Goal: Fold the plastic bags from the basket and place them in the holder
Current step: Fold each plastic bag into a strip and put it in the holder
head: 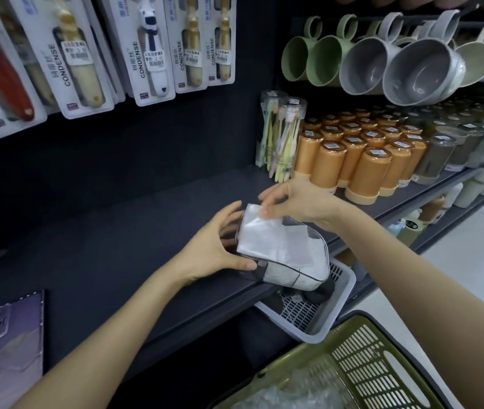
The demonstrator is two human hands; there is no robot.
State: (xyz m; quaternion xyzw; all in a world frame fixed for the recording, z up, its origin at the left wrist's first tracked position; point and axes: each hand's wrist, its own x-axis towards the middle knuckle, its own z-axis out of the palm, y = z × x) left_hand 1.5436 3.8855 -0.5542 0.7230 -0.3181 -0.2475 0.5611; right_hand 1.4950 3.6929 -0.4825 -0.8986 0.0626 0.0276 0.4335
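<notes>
A clear holder (299,271) with a dark rim lies tilted on the front edge of the black shelf (117,246). A folded white plastic bag (267,234) sticks out of its top. My left hand (220,246) grips the holder's left side, thumb along its lower edge. My right hand (291,199) pinches the bag's upper corner from above. The green basket (361,358) at the bottom right holds crumpled clear plastic bags (288,394).
A grey slotted basket (323,308) sits just below the shelf edge under the holder. A purple phone (10,343) lies at the shelf's left. Orange canisters (361,169), toothbrush tubes (282,134) and hanging mugs (412,69) crowd the right. Packaged goods (152,51) hang above.
</notes>
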